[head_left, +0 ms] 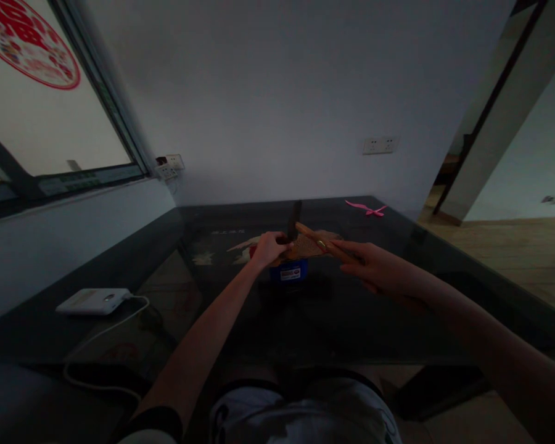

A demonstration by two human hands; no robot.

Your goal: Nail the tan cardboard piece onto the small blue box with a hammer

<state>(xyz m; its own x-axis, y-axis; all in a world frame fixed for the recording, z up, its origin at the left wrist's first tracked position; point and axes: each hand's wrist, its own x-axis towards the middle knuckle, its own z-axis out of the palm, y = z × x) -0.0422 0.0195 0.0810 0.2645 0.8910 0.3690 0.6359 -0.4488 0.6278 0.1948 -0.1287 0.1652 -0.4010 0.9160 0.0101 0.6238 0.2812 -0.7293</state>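
My right hand [363, 262] is wrapped round a wooden stick [309, 232] with a shiny ring partway along it. The stick points up and left, its tip meeting or overlapping a dark flat bar [296, 216] that stands nearly upright; I cannot tell if the two are joined. At the bar's lower end, my left hand [269, 248] has its fingers closed, seemingly on the bar. Beneath both hands is a blue box [289, 271] with a white label. A brown, rough-looking piece [305, 246] lies over its top. Something red shows beside my left hand, mostly hidden.
A white power bank [95, 301] with a white cable [106, 330] lies at the left of the dark glossy table [351, 320]. A pink ribbon [372, 211] rests near the back right. Behind is a wall with sockets [380, 145]; a window is at left.
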